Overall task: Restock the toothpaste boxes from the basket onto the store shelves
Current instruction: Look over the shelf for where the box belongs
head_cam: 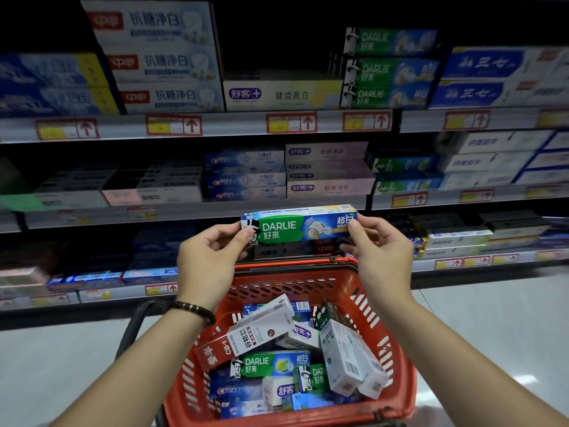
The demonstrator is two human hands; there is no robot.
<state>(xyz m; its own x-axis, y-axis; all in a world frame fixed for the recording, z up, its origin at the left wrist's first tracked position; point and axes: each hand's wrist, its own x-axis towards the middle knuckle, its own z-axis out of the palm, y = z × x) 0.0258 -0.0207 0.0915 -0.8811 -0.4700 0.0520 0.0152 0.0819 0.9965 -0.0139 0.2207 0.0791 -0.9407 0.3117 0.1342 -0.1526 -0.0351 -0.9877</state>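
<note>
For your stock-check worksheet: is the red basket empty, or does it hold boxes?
Not empty: the red basket holds a loose jumble of toothpaste boxes, lying at mixed angles.

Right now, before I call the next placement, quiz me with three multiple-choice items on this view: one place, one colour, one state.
1. Where is the stack of green Darlie boxes? A. on the top shelf, right of the pale yellow box; B. bottom shelf; C. on the floor.
2. What colour is the basket? A. blue; B. red; C. grey.
3. How is the raised Darlie box held? A. one hand alone; B. resting on the basket rim; C. pinched at its ends by left hand and right hand.
Answers: 1 A, it stands beside the yellow box; 2 B, its mesh walls are red; 3 C, each hand pinches one end.
</note>
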